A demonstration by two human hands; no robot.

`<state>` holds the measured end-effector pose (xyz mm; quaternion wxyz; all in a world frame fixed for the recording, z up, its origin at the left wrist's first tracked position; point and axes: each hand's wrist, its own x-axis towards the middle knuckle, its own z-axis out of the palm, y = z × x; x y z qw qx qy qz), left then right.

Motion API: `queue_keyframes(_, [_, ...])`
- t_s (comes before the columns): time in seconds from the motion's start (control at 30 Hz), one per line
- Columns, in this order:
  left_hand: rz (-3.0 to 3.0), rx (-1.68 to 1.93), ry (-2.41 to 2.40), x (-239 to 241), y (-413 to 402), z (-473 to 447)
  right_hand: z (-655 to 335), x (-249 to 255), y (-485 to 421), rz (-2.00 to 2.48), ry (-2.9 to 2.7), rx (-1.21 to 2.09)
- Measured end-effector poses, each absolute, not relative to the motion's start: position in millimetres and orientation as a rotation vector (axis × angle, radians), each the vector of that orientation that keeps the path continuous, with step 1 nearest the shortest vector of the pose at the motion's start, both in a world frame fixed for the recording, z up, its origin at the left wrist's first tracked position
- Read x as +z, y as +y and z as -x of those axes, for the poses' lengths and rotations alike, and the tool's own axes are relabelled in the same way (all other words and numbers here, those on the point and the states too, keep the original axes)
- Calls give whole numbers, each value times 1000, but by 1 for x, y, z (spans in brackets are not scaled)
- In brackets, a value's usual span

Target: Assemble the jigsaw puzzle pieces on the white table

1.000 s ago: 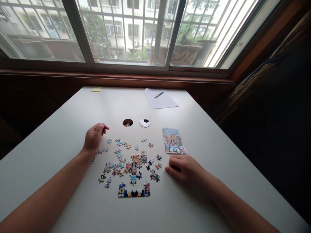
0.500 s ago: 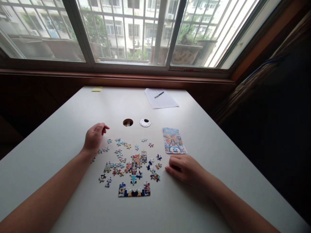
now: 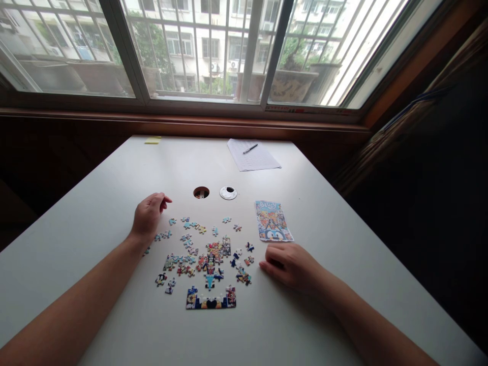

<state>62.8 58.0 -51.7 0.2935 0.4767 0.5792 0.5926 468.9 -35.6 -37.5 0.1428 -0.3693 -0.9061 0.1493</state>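
My left hand (image 3: 149, 216) rests on the table with its fingers curled in, beside the upper left of the scattered jigsaw puzzle pieces. No piece shows in it. My right hand (image 3: 285, 262) lies loosely closed to the right of the pieces, just below the picture card (image 3: 273, 221), and nothing shows between its thumb and fingers. An assembled bottom strip of the puzzle (image 3: 211, 303) lies nearest me. Above it is a joined middle section (image 3: 213, 256), with loose dark pieces (image 3: 243, 276) to its right and joined pieces (image 3: 177, 262) to its left.
A white table (image 3: 125, 325) carries everything. Beyond the pieces are a round cable hole (image 3: 201, 192) and its round cover (image 3: 228, 192). Paper sheets (image 3: 255, 158) with a pen (image 3: 250, 149) lie farther back, and a yellow slip (image 3: 153, 140) sits near the window edge.
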Motion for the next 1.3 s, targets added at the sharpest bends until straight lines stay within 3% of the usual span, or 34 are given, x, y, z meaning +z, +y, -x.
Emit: queue_keyframes(1.3, [-1165, 1597, 1495, -52, 58, -63, -469, -38, -36, 1085, -2635, 421])
